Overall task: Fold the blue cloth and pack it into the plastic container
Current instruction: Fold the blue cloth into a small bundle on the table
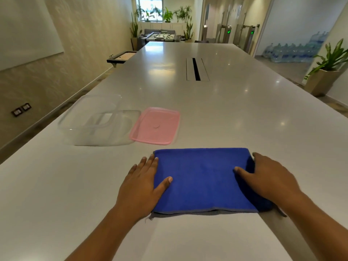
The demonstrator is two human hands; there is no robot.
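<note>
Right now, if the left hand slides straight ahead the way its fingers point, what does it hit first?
Probably the pink lid. The left hand lies flat at the blue cloth's left edge, fingers pointing forward and slightly right, with bare table between. Depth is uncertain.

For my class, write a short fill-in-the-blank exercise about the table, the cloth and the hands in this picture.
1. The cloth under both hands is ____ in colour.
2. The lid lying beside the clear plastic container is ____.
3. The container holds ____ so far.
4. The left hand and right hand lie ____ on the cloth's two ends.

Missing words: blue; pink; nothing; flat
</note>
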